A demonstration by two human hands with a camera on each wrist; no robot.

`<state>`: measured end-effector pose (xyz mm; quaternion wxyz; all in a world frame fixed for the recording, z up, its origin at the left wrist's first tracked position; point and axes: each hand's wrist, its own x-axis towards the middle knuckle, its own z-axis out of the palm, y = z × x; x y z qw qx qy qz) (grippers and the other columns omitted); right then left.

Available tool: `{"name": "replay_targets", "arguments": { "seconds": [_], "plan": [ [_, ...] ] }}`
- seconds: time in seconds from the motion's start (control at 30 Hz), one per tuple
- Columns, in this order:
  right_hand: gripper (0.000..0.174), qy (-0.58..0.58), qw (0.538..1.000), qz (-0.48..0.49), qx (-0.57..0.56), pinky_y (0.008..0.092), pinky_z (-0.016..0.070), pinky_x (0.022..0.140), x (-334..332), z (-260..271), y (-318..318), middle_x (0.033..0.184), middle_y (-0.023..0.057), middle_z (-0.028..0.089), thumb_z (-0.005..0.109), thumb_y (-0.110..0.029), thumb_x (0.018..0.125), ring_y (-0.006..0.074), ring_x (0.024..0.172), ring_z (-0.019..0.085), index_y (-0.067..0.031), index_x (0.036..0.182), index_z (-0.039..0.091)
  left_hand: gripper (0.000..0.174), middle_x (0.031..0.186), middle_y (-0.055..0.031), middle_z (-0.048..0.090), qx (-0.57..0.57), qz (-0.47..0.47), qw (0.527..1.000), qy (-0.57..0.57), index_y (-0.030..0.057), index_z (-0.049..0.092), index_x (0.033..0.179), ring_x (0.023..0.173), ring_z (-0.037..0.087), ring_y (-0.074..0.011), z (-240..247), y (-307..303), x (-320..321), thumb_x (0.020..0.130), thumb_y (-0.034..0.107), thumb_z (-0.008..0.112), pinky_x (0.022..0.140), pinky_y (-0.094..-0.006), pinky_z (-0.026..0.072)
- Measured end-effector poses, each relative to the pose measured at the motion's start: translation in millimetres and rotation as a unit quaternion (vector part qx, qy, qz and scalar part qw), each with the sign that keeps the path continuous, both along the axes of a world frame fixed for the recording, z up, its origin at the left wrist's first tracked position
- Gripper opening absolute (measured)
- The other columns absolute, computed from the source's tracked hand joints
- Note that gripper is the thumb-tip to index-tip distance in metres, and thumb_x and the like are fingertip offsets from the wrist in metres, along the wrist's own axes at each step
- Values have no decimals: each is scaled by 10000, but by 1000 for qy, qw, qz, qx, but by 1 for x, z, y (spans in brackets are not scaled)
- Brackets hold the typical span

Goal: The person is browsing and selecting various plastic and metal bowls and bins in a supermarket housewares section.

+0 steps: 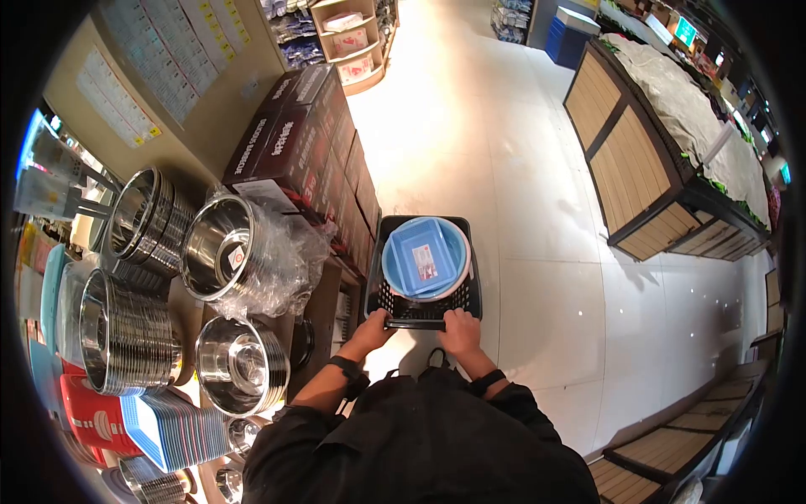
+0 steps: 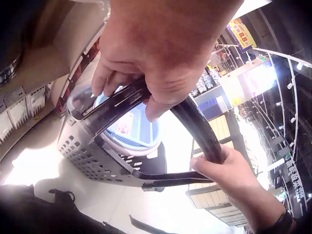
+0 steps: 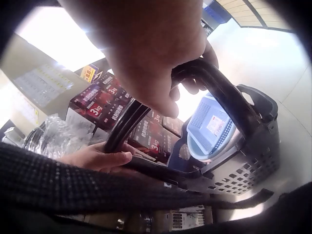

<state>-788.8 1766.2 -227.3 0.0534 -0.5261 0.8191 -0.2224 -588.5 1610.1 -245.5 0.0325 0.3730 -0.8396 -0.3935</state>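
Both hands grip the black handle (image 2: 200, 127) of a dark shopping basket (image 1: 477, 290) in front of the body. My left hand (image 1: 368, 333) curls round the handle near its left corner. At the right corner my right hand (image 1: 461, 334) holds it, with the thumb along the bar in the left wrist view. Inside the basket lies a light blue square plastic tray (image 1: 409, 256) with a perforated wall and a white label (image 3: 216, 126). It sits tilted in a round blue basin (image 1: 461, 244), with a pale pinkish rim showing beneath.
Stacked steel basins (image 1: 214, 244), some wrapped in clear plastic (image 1: 290, 256), stand on shelves at the left. Dark red cartons (image 1: 294, 139) rise close beside the basket's left side. Pale tiled floor (image 1: 541, 252) stretches ahead and right, up to a wood-panelled display stand (image 1: 625, 160).
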Motion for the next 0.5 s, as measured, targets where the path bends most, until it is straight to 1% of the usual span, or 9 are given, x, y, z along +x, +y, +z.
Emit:
{"name": "replay_targets", "arguments": {
  "seconds": [0.07, 0.13, 0.2, 0.27, 0.33, 0.4, 0.43, 0.5],
  "plan": [
    [313, 0, 1000, 7, 7, 469, 439, 682, -9, 4, -13, 846, 81, 545, 782, -185, 603, 318, 828, 568, -101, 807, 560, 388, 1026, -204, 581, -5, -8, 1000, -29, 63, 526, 1067, 977, 581, -387, -8, -14, -6, 794, 239, 739, 828, -435, 484],
    [346, 0, 999, 21, 39, 464, 446, 707, -14, 5, -19, 893, 84, 556, 794, -237, 637, 305, 873, 581, -103, 846, 553, 376, 1021, -200, 585, -5, -5, 1000, -28, 67, 528, 1059, 982, 581, -386, -4, -24, -12, 797, 243, 733, 831, -434, 483],
    [344, 2, 999, 22, 28, 466, 445, 701, -21, 5, -30, 886, 84, 556, 795, -242, 641, 307, 866, 582, -102, 840, 552, 365, 1016, -197, 589, 0, -4, 1000, -29, 71, 529, 1050, 988, 580, -385, 0, -30, -18, 800, 246, 728, 834, -432, 483],
    [342, 6, 1000, 20, 14, 469, 445, 695, -28, 4, -41, 880, 83, 555, 797, -248, 645, 309, 860, 583, -102, 833, 550, 346, 1031, -193, 590, 16, 18, 999, -28, 69, 528, 1039, 993, 580, -384, 5, -39, -28, 807, 244, 717, 840, -431, 481],
    [330, -10, 1000, -3, -2, 462, 438, 682, -37, 1, -53, 852, 82, 543, 796, -186, 606, 316, 828, 570, -106, 815, 555, 358, 1041, -188, 591, 17, 29, 999, -30, 72, 529, 1045, 1000, 579, -381, 5, -47, -39, 804, 256, 718, 845, -434, 478],
    [327, -1, 1000, -8, 3, 461, 438, 683, -48, -2, -66, 852, 82, 544, 794, -184, 605, 314, 831, 569, -110, 820, 559, 375, 1052, -190, 591, 23, 32, 999, -10, 76, 529, 1053, 1012, 578, -382, 7, -59, -52, 797, 268, 724, 846, -435, 478],
    [324, 8, 1000, -14, 10, 460, 439, 684, -54, -4, -72, 852, 81, 545, 792, -181, 605, 312, 834, 569, -113, 824, 564, 327, 1019, -193, 597, 9, 45, 999, -16, 56, 525, 1022, 1002, 591, -372, 8, -62, -59, 801, 191, 724, 838, -416, 475],
    [320, 19, 1000, -13, 8, 460, 440, 685, -68, -9, -85, 853, 82, 547, 788, -175, 606, 313, 833, 569, -114, 828, 566, 325, 1017, -190, 599, 2, 43, 999, -12, 61, 523, 1023, 999, 593, -375, 10, -74, -72, 804, 195, 722, 831, -420, 476]
  ]
}}
